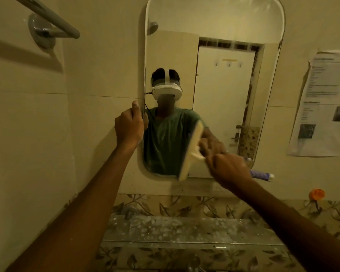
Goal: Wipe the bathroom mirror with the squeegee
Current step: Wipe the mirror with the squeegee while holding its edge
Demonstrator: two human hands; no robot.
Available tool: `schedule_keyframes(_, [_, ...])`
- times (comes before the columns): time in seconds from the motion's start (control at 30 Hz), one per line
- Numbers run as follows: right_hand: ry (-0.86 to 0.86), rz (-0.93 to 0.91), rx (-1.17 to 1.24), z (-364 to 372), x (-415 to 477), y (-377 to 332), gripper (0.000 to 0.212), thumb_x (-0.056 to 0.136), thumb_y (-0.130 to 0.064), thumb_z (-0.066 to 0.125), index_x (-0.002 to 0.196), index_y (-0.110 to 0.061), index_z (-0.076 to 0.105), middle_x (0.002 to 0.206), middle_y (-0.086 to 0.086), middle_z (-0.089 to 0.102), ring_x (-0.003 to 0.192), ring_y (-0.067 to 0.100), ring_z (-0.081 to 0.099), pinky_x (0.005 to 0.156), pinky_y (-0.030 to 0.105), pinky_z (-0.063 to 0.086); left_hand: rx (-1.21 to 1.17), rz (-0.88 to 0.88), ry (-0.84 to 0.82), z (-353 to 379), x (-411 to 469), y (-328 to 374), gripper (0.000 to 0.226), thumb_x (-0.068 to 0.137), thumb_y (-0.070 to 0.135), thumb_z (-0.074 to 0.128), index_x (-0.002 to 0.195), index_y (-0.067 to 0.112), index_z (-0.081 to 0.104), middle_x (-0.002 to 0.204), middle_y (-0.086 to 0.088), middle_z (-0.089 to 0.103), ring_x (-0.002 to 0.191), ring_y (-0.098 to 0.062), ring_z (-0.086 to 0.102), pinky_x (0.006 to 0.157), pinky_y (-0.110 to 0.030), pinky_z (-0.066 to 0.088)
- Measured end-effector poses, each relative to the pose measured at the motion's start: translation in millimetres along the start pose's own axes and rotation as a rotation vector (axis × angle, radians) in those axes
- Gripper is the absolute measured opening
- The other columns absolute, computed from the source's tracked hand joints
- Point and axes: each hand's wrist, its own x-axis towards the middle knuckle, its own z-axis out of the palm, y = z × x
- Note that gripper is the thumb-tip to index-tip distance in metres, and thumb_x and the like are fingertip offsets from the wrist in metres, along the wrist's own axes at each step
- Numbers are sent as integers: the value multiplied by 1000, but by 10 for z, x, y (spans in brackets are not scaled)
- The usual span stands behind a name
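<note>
Hands: left hand [129, 125] grips mirror [224, 79] edge, right hand [231, 168] holds squeegee [190, 152] w/ blade on glass.

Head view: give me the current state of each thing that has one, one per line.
Rounded wall mirror: hanging upright, streaks near its top.
Cream plastic squeegee: blade against the lower glass, tilted, blurred.
Right hand: closed on the squeegee handle.
Left hand: gripping the mirror's left edge.
Purple tube: lying on its side below the mirror.
Printed paper sheet: stuck flat on the wall.
</note>
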Motion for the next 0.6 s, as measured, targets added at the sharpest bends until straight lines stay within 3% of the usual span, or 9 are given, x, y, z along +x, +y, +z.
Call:
schedule_keyframes(0.1, [35, 289, 19, -38, -275, 610, 45, 104, -34, 31, 66, -19, 53, 59, -3, 53, 52, 15, 56, 49, 26, 47, 18, -7, 28, 34, -28, 9, 54, 102, 41, 29, 59, 16, 49, 56, 0, 50, 52, -10, 48, 51, -23, 36])
schedule_keyframes(0.17, [54, 332, -10, -100, -343, 723, 48, 103, -34, 32, 59, -22, 49, 53, -3, 51, 47, 13, 52, 45, 24, 40, 42, -12, 63, 60, -47, 38, 52, 103, 39, 29, 59, 18, 47, 56, 2, 48, 53, -7, 46, 49, -22, 31])
schedule_keyframes(0.23, [20, 220, -12, -207, -266, 594, 43, 103, -35, 33, 66, -23, 51, 60, -5, 54, 52, 11, 55, 48, 23, 44, 53, -36, 92, 80, -53, 68, 52, 103, 38, 29, 59, 18, 47, 56, 3, 49, 54, -5, 46, 49, -21, 30])
schedule_keyframes(0.3, [-45, 32, 75, -269, -61, 263, 30, 103, -34, 35, 91, -20, 59, 83, -4, 59, 72, 14, 60, 66, 30, 55, 52, -73, 116, 91, -52, 97, 52, 103, 37, 29, 60, 18, 49, 58, 4, 49, 55, -4, 46, 50, -20, 31])
schedule_keyframes(0.4, [59, -118, 79, -245, 320, -433, 38, 101, -42, 31, 120, -22, 57, 112, 3, 57, 94, 19, 58, 72, 35, 54, 23, -131, 144, 104, -47, 120, 51, 103, 36, 30, 61, 15, 52, 59, 4, 50, 56, -5, 46, 55, -23, 37])
schedule_keyframes(0.53, [143, -124, 72, -327, 588, -518, 44, 98, -49, 29, 125, -26, 55, 119, 3, 55, 106, 22, 54, 82, 37, 47, 6, -148, 154, 74, -42, 122, 53, 102, 38, 31, 59, 15, 51, 59, 0, 53, 56, -10, 50, 61, -28, 42])
schedule_keyframes(0.6, [90, -125, 193, -473, 552, -56, 38, 99, -46, 32, 125, -27, 52, 109, -4, 55, 89, 12, 55, 71, 26, 47, -8, -153, 135, 54, -55, 138, 54, 103, 39, 29, 63, 11, 54, 62, -2, 54, 57, -11, 50, 57, -25, 39])
